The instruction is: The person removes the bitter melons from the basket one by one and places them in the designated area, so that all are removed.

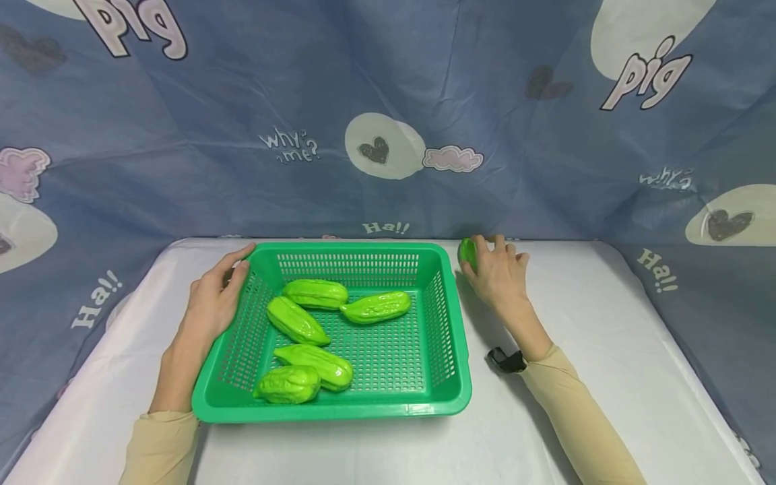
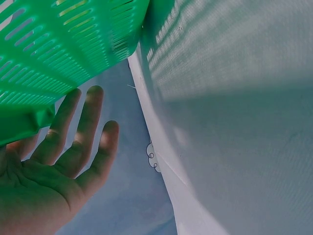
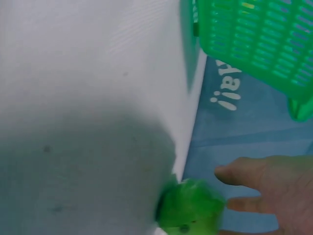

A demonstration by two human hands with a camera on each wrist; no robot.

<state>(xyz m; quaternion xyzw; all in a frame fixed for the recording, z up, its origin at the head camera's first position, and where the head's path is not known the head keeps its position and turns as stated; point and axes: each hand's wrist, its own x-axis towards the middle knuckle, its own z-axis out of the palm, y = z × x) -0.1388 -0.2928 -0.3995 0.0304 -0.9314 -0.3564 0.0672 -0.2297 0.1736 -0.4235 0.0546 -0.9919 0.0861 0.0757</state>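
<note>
A green plastic basket (image 1: 388, 409) with slotted walls holds several glossy, ridged bitter gourds (image 1: 315, 294), mostly toward its left side. My left hand (image 1: 209, 303) lies along the basket's left rim near the far corner. In the left wrist view, three of its fingers stretch out below the slotted wall, and its thumb is hidden. Beyond the basket's far right corner, my right hand (image 1: 500, 273) reaches over one more bitter gourd (image 1: 467, 253) at the table's back edge. That gourd is blurred in the right wrist view, at the fingertips (image 3: 239, 204), with no clear grip showing.
A white cloth (image 1: 606, 377) covers the table. Behind it hangs a blue printed sheet (image 1: 388, 81), which also runs down both sides. A black strap-like piece (image 1: 506, 361) sticks out at the right sleeve's cuff.
</note>
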